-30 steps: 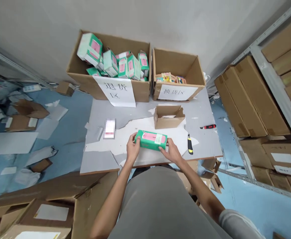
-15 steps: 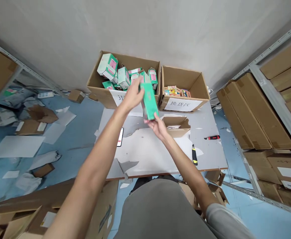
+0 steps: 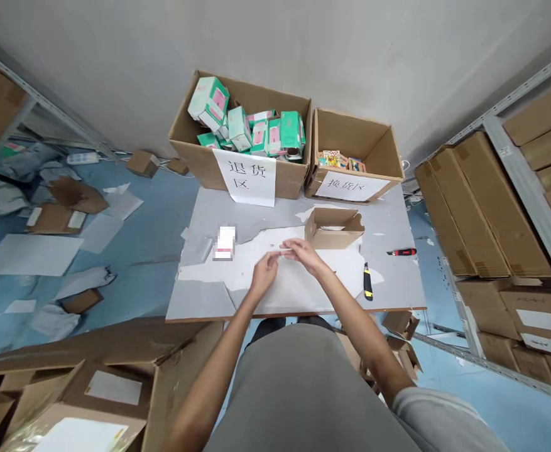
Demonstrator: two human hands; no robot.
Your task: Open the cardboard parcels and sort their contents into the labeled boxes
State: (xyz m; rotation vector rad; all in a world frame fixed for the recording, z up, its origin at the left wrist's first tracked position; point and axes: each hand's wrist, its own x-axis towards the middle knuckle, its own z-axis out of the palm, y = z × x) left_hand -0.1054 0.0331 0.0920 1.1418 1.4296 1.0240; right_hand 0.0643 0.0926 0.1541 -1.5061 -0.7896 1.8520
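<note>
Above one table [image 3: 200, 298], two hands [image 3: 304, 256] hover beside one open carton [image 3: 332, 240].

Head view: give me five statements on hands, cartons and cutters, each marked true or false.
1. The left hand and right hand are close together over the table. True.
2. Paper signs hang on the fronts of the left carton and right carton. True.
3. The green-and-white boxes lie in the right carton. False: they lie in the left carton.
4. The small brown box stands inside the right carton. False: it stands on the table.
5. The red-and-black cutter lies left of the yellow-and-black cutter. False: it lies to its right.
</note>
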